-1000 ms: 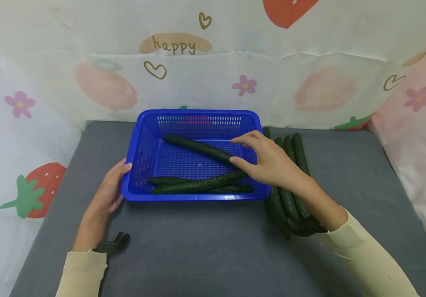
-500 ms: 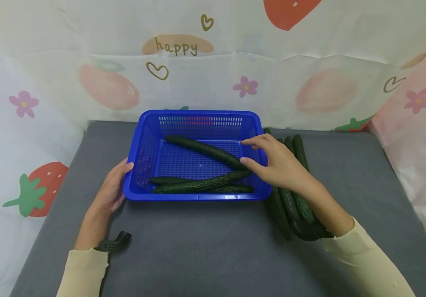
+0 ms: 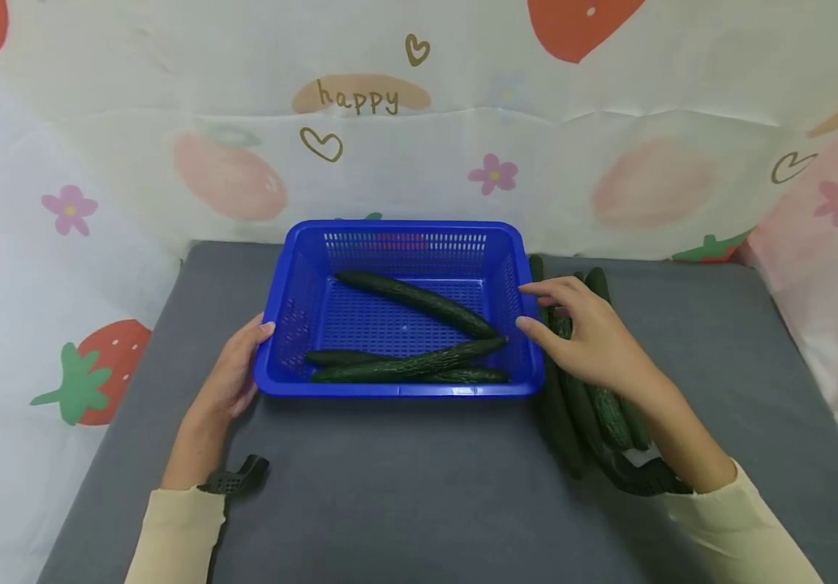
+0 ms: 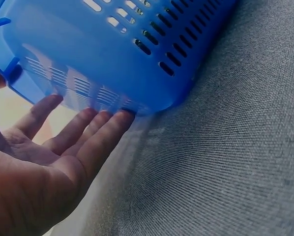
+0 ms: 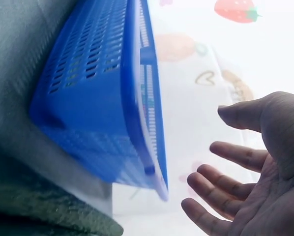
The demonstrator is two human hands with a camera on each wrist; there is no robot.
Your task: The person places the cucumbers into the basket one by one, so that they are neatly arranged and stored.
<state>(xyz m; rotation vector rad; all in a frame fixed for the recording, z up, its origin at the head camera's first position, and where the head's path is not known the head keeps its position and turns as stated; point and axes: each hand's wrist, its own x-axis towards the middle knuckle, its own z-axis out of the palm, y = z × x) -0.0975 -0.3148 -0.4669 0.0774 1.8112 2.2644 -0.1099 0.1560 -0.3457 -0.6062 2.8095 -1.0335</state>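
Note:
A blue plastic basket (image 3: 360, 390) with slotted walls stands on the grey cloth. Inside it, one dark green cucumber (image 3: 419, 302) slants across the middle, and several more (image 3: 404, 369) lie crossed along the front wall. My left hand (image 3: 232, 369) holds the basket's left end, thumb over the rim and fingertips against the slotted outer wall (image 4: 83, 88). Beyond the right rim hovers my right hand (image 3: 586, 337), fingers spread and slightly bent with nothing between them. In the right wrist view the basket's wall (image 5: 88, 108) is apart from those fingers.
Several more cucumbers (image 3: 612, 418) lie side by side on the grey cloth (image 3: 404, 487), right of the basket and partly under my right arm. A printed curtain (image 3: 404, 178) rises behind the table's back edge. Each wrist carries a dark strap mount (image 3: 236, 477).
My right hand has drawn back to the right, from above the slanting cucumber in the basket to just past the rim. My left hand stays on the basket, and the head view has shifted slightly.

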